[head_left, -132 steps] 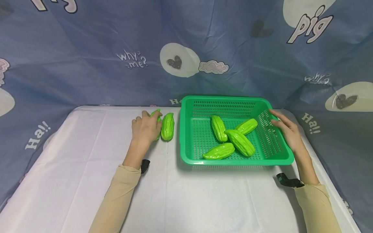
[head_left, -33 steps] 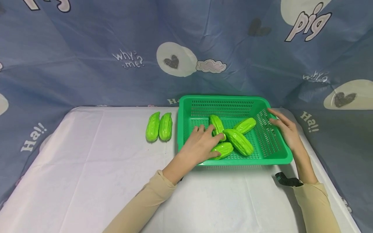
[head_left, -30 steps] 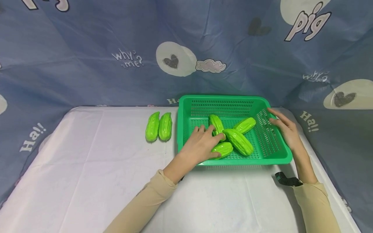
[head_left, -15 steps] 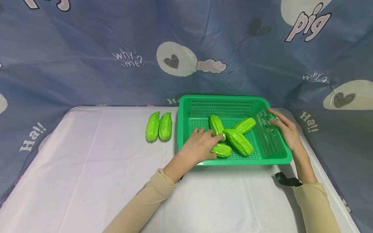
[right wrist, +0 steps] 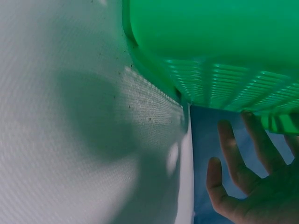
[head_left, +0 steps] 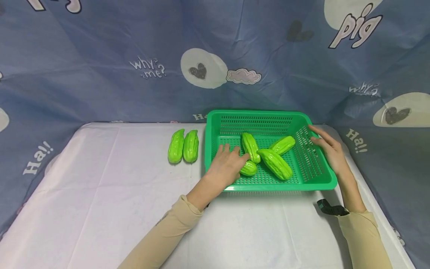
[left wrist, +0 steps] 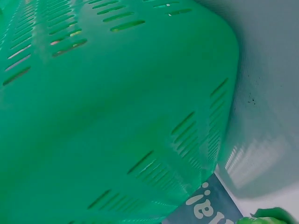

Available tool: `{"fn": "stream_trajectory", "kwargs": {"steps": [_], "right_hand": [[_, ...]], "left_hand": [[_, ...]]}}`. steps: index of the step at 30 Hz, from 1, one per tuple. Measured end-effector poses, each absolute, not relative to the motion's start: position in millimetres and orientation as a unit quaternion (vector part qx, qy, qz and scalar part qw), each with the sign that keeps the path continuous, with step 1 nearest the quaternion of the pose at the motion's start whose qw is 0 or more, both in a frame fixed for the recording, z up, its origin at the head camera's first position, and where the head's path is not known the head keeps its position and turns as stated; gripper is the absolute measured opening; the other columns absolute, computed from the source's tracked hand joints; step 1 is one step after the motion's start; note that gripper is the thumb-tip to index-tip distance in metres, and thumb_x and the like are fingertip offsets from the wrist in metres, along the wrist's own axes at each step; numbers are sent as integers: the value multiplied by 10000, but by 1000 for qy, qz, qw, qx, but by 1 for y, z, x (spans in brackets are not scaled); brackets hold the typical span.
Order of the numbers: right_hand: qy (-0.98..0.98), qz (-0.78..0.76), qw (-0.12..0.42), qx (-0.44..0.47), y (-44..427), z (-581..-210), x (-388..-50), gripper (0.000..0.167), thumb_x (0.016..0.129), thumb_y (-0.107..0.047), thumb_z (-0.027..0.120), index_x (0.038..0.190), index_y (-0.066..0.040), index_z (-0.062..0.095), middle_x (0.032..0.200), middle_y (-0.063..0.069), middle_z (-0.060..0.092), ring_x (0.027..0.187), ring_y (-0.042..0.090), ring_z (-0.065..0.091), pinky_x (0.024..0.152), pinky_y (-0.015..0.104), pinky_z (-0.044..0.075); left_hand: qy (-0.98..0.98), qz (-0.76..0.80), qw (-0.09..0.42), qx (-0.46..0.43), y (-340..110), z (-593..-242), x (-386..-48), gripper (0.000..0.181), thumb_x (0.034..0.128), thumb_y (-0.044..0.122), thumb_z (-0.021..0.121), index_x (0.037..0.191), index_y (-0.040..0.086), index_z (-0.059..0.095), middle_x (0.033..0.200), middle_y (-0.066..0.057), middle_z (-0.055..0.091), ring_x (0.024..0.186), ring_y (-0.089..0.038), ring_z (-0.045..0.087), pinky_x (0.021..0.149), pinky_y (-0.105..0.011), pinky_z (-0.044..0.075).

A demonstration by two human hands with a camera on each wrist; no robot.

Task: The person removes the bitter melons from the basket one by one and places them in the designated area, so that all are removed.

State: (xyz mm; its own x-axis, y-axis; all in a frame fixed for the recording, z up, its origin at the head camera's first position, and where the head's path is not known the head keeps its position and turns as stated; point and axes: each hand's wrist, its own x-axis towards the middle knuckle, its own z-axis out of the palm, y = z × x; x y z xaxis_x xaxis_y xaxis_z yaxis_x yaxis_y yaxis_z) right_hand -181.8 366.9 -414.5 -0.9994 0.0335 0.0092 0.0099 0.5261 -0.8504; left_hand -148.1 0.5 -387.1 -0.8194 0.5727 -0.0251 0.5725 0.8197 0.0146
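Note:
My left hand (head_left: 226, 166) reaches into the green plastic basket (head_left: 279, 186) and grips a light green bitter melon (head_left: 249, 169); the fingers hide its left part. Beside that hand, a second bitter melon (head_left: 249, 144) lies at a slant. Two more, one at the front (head_left: 276, 164) and one behind it (head_left: 282, 145), rest in the basket. My right hand (head_left: 332, 154) holds the basket's right rim, thumb over the edge; the right wrist view shows its other fingers (right wrist: 229, 144) spread outside the wall. The left wrist view shows the basket's outer wall (left wrist: 117, 98), not the hand.
Two bitter melons, a left one (head_left: 176, 146) and a right one (head_left: 190, 146), lie side by side on the white tablecloth (head_left: 111, 194), left of the basket. A blue printed curtain (head_left: 107, 56) hangs behind the table.
My left hand set a bitter melon beside the other on the cloth, then moved right into the basket. It took hold of the front-left bitter melon and drew it left. My right hand stayed.

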Motion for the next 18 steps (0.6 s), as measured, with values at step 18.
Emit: {"fn": "stream_trajectory", "kwargs": {"steps": [18], "right_hand": [[-878, 479, 9, -18, 365, -413, -181, 536, 1135, -462, 481, 1659, -370, 413, 1798, 27, 290, 1619, 430, 316, 1231, 676, 316]], "left_hand": [[950, 28, 20, 311, 0, -387, -149, 588, 910, 659, 727, 1393, 331, 657, 1380, -116, 698, 1177, -383, 646, 1032, -524, 511]]}}
